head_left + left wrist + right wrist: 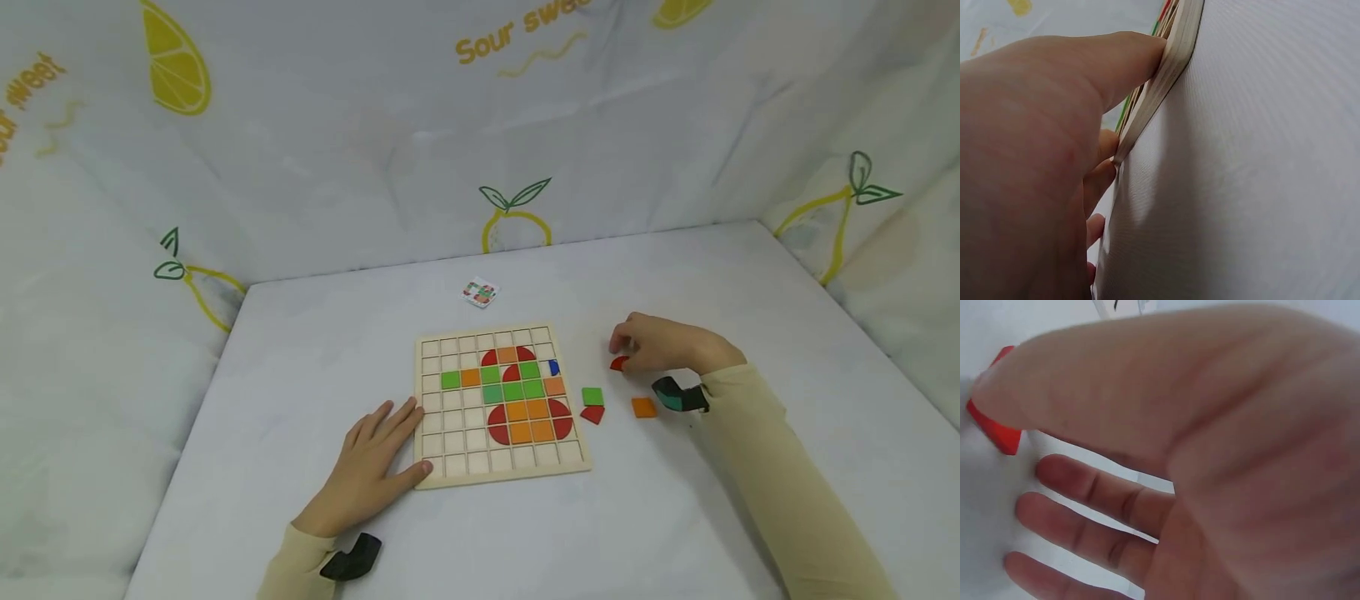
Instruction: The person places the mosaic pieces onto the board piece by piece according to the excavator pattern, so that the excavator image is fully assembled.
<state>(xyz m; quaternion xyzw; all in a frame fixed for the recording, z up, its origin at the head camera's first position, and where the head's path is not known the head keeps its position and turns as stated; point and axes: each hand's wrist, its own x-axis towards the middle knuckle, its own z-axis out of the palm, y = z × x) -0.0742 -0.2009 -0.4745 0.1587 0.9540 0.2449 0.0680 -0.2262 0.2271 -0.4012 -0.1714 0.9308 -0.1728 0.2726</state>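
Observation:
A square wooden grid board [450,454] lies on the table, partly filled with red, orange, green and blue pieces. My left hand [367,471] is spread at its left edge, thumb and fingertips resting on the rim. In the left wrist view the thumb [1129,59] presses the board's pale edge [1175,56]. To the right of the board, my right hand [663,343] pinches a red piece [618,363] with a curved side, down at the table surface. The right wrist view has the thumb over this red piece [1004,434], the other fingers loosely bent; the index finger is mostly hidden.
Between board and right hand lie a green square [592,397], a red piece [592,414] and an orange square [643,407]. A small printed pattern card [480,292] lies behind the board. White cloth [337,192] with lemon prints hangs around the table.

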